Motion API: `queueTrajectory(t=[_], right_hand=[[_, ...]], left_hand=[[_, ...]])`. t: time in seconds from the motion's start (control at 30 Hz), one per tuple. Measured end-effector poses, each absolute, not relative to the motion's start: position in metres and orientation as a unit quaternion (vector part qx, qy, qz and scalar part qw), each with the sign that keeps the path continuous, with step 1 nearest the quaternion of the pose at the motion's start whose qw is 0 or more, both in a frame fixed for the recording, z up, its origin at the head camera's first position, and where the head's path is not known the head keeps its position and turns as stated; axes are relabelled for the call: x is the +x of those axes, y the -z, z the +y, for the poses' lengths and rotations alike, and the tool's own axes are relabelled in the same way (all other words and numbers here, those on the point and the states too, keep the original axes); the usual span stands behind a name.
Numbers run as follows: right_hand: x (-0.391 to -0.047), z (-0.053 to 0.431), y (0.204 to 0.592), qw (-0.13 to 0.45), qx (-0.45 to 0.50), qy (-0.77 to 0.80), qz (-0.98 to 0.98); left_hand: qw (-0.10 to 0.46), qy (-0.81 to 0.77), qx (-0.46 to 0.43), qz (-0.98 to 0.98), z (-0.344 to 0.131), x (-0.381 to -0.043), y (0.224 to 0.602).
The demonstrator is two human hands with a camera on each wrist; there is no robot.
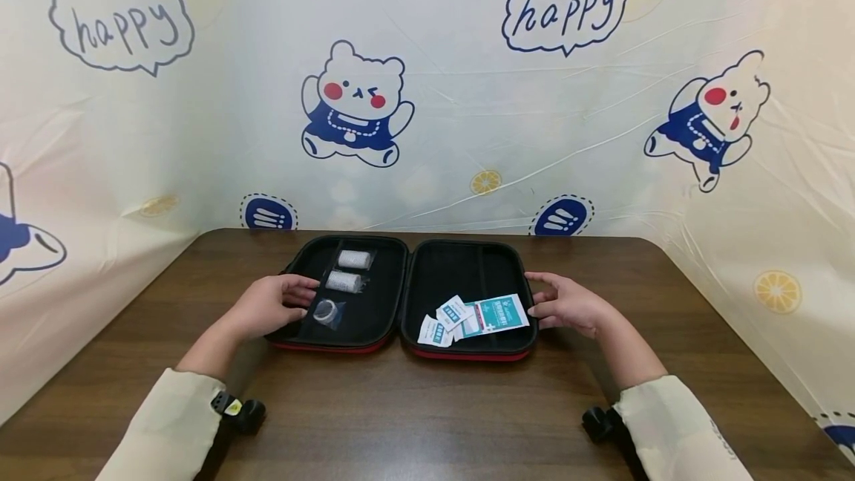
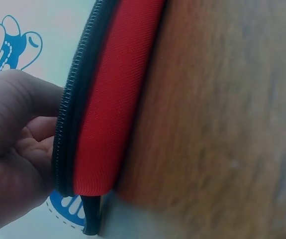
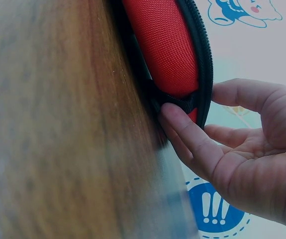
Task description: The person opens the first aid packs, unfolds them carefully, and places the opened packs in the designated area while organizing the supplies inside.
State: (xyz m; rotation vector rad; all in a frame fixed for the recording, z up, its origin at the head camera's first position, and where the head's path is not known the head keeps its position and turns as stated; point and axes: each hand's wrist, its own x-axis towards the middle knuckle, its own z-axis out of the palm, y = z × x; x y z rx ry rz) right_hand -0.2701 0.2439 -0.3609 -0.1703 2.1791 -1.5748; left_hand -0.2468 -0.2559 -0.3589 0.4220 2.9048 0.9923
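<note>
Head view: on a brown table (image 1: 427, 421), before a bear-printed curtain (image 1: 447, 110), an open case (image 1: 444, 266) lies between left hand (image 1: 270, 308) and right hand (image 1: 568, 306). Left wrist view: left hand at the zipped rim (image 2: 70, 119); grip indeterminable. Right wrist view: right hand pinches the case's edge.

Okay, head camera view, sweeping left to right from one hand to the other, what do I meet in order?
Left hand, bagged ring-shaped item, farther white roll, nearer small white sachet, large teal-and-white packet, right hand.
</note>
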Motion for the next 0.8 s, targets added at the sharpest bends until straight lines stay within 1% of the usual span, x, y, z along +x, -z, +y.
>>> queueTrajectory(t=[0.4, 0.7, 0.8], right_hand=[[-0.268, 0.243, 0.359, 0.227, -0.068, 0.574, 0.784], [-0.270, 0.241, 0.353, 0.216, -0.062, 0.537, 0.813], [-0.273, 0.242, 0.344, 0.198, -0.061, 0.506, 0.837]], left_hand=[[0.002, -0.316, 0.116, 0.942, -0.268, -0.244, 0.351], [-0.023, -0.318, 0.075, 0.945, -0.288, -0.240, 0.344], [-0.022, -0.310, 0.065, 0.948, -0.293, -0.241, 0.343]])
